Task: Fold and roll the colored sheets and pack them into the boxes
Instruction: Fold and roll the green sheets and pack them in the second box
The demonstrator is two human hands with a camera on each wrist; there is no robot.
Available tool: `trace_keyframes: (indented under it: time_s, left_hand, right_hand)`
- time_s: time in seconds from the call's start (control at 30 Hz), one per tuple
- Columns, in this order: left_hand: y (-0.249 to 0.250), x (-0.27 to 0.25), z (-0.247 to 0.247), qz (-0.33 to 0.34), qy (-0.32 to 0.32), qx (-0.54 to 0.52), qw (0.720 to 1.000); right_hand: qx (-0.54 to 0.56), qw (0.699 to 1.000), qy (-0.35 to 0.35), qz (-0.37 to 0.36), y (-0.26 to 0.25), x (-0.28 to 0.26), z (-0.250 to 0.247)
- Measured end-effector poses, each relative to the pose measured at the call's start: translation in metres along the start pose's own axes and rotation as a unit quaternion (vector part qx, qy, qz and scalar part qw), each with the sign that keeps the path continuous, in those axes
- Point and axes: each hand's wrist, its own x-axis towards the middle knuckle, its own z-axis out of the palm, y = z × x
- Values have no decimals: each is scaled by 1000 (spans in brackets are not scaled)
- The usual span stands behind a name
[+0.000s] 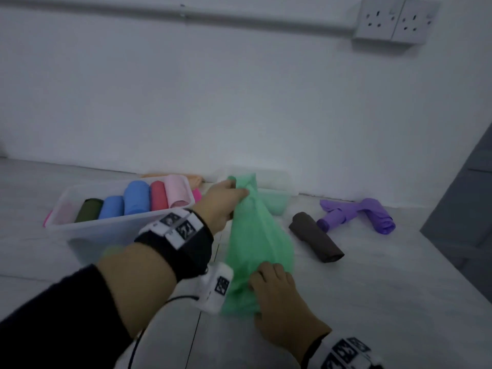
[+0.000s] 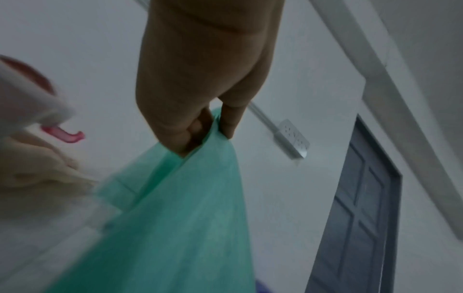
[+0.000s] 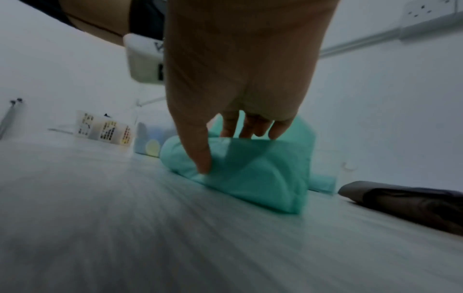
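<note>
We see a thin, crinkled green plastic sheet (image 1: 259,235) stretched between two hands over a pale grey wood-grain surface (image 1: 372,302). Its long axis runs from about 6 o'clock near us up to 12 o'clock toward the white wall, the far end lifted and gathered to a narrow point, the near end wider and bunched on the surface.

Our left hand (image 1: 221,206) pinches the far tip, thumb against curled fingers; the left wrist view shows the film (image 2: 190,208) fanning out below that pinch. Our right hand (image 1: 279,294) grips the near end, thumb (image 3: 200,154) on one face and fingers (image 3: 250,126) curled behind the fold.

At 10 o'clock from the sheet sits a clear plastic rectangular box (image 1: 106,230) holding a row of soft rolls: olive, two blue, red and pale pink. A second clear plastic box (image 1: 277,182) stands against the wall at 12 o'clock, just behind the left hand. At 3 o'clock lies a dark brown rolled sheet (image 1: 316,238), and beyond it, at 2 o'clock, a loosely twisted purple sheet (image 1: 359,214).
</note>
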Motion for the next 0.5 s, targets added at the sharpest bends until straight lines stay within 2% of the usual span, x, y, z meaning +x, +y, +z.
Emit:
trace_keyframes:
  time_s: [0.1,0.23,0.4,0.5]
  left_hand:
    - [39,9,5,-27,-10,-27,999]
    - [91,22,11,83,-15,93,992]
    - [137,44,18,187,3,245,951]
    - [165,60,12,233,49,345,908]
  right_hand:
    - [29,999,-8,12,-1,3,-1]
    - [44,998,7,32,6,4,-3]
    - [99,994,-38,16,13,8,-8]
    - [121,989,-85,24,19,8,-12]
